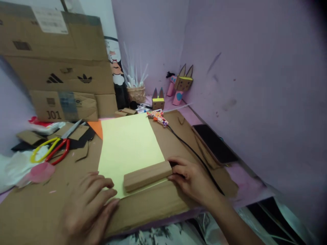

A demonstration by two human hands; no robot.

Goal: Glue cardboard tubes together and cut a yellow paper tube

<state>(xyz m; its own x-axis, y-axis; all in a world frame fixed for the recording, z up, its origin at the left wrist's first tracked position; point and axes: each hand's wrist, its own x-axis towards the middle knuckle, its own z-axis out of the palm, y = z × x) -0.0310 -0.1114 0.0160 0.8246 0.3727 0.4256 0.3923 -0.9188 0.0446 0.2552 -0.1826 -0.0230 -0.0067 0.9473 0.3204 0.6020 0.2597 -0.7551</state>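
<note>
A long, narrow cardboard box [148, 176] rests on a pale yellow sheet of paper [127, 143], close to the sheet's near edge. My right hand [187, 175] grips the box's right end between thumb and fingers. Left of the box, my left hand [92, 204] hovers slightly blurred, its fingers apart and holding nothing. Under the paper lies a brown cardboard sheet [153, 206]. Beyond the paper's far right corner sits a colourfully patterned glue gun [159, 117] with a black cord [191, 149] running past my right hand.
Scissors [61, 143] with red and yellow handles lie among scraps at left. A large cardboard carton [68, 64] stands behind. At right is a dark phone [214, 143] near the wall. Cardboard animal figures [158, 100] and a basket of white sticks [136, 93] stand at the back.
</note>
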